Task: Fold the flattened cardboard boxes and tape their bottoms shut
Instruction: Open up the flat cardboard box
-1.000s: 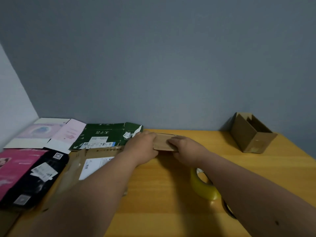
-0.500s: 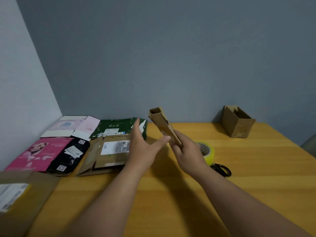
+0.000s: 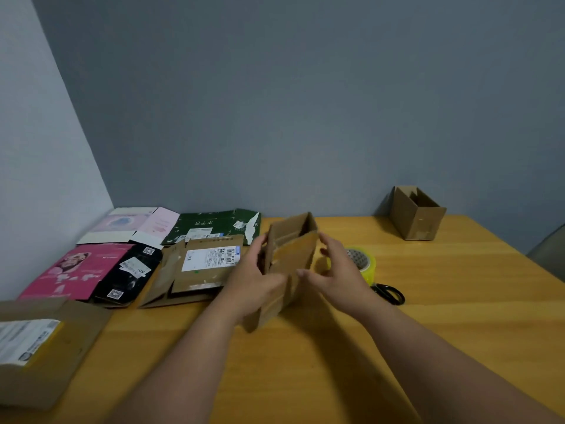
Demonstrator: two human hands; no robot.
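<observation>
Head: left hand (image 3: pixel 258 278), right hand (image 3: pixel 337 275) grip cardboard box (image 3: pixel 293 255) sides.

A wooden worktop (image 3: pixel 428 347) with a warm yellow-orange grain fills the lower part of the view. Behind it, from 10 to 2 o'clock, rises a plain grey-blue wall (image 3: pixel 305 102). At 9 o'clock a paler side wall (image 3: pixel 36 179) meets it in a corner. The light is soft and dim.

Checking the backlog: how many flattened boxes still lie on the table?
6, maybe more hidden: white-pink box and green box at the back, pink box, black box, labelled brown box, another brown box nearest.
</observation>
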